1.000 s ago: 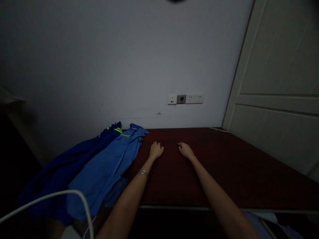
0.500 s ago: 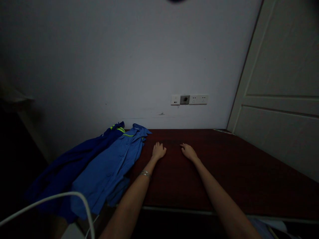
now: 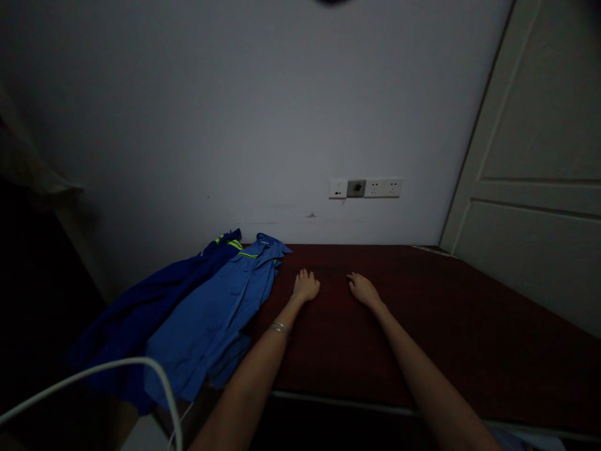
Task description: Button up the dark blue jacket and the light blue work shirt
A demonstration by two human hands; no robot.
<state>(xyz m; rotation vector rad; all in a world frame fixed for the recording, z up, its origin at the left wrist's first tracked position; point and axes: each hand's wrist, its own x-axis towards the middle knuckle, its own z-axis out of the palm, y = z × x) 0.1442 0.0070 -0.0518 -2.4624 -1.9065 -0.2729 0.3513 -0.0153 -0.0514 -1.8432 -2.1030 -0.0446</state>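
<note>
Flat on the dark red-brown tabletop rests my left hand, palm down with its fingers a little apart and nothing in it. A silvery bracelet circles that wrist. To the right, my right hand also lies on the wood, fingers stretched toward the left hand and holding nothing. Bare tabletop separates the two. Left of my left hand, and apart from it, a light blue collared shirt is spread along the table's left side. Beyond it lies a darker blue garment with yellow-green stripes.
A white curved cable or tube crosses the lower left foreground. Several sockets sit on the pale wall behind the table. A light panelled door borders the right side. The left edge is very dark.
The whole view has shifted slightly, so the hands, clothes and sockets appear a little further right. Both hands keep their places on the table.
</note>
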